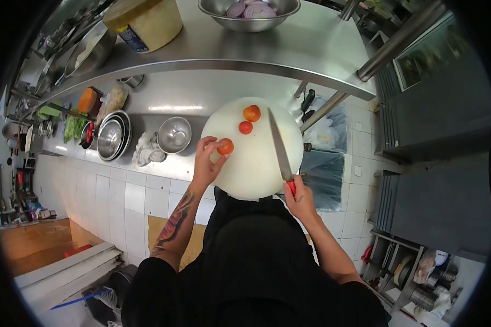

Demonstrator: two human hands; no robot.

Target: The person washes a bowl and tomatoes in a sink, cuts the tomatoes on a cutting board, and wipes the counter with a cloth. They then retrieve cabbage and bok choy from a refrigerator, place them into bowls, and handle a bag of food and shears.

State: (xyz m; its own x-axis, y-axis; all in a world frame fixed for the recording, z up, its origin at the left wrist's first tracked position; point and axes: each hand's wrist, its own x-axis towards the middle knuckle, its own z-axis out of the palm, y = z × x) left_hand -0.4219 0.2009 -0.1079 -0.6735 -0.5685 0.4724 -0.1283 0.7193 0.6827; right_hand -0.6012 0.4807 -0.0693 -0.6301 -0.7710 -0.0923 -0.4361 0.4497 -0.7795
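Observation:
On the round white cutting board, my left hand has its thumb and fingers around a tomato near the board's left edge. My right hand grips the red handle of a long kitchen knife. Its blade points away from me over the right side of the board, apart from the tomatoes. Toward the back of the board lie a larger orange-red tomato and, just in front of it, a smaller red tomato.
A steel bowl and a crumpled cloth sit left of the board, with stacked bowls beyond. A raised steel shelf spans the back, carrying a bowl of sliced onions and a tub. Bins stand right.

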